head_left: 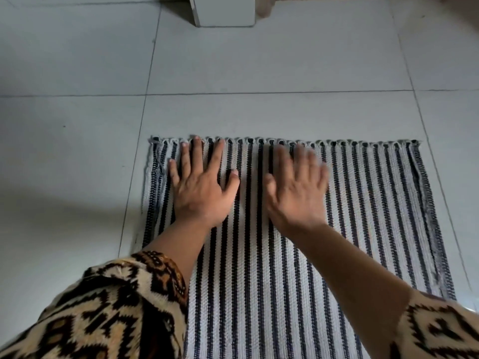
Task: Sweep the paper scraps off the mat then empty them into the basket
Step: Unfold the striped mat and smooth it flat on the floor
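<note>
Your left hand [199, 187] lies flat and spread on the striped woven mat [285, 255], fingers toward the fringed far edge [285, 141], grasping nothing. Your right hand [295, 193] is just beside it, also flat and released, but blurred, so you cannot tell from this view whether it presses the weave or skims above it.

The mat lies on the tiled floor [233, 73], directly in front of you. Its dark and pale stripes run away from you toward the fringe. The near end is cut off by the view, so which side is longer cannot be settled.

No paper scraps show on the mat or the floor in this view, and no basket can be made out. A white block-like object [223, 11] stands on the floor beyond the mat; what it is cannot be told.

Expect the mat to be soft, limp and fairly light, likely to bunch or slide on smooth tile if pushed hard. Hold it by a side hem or a corner. Scraps, being very light, would probably catch in the ribbed weave, so strokes along the stripes should go easier.
</note>
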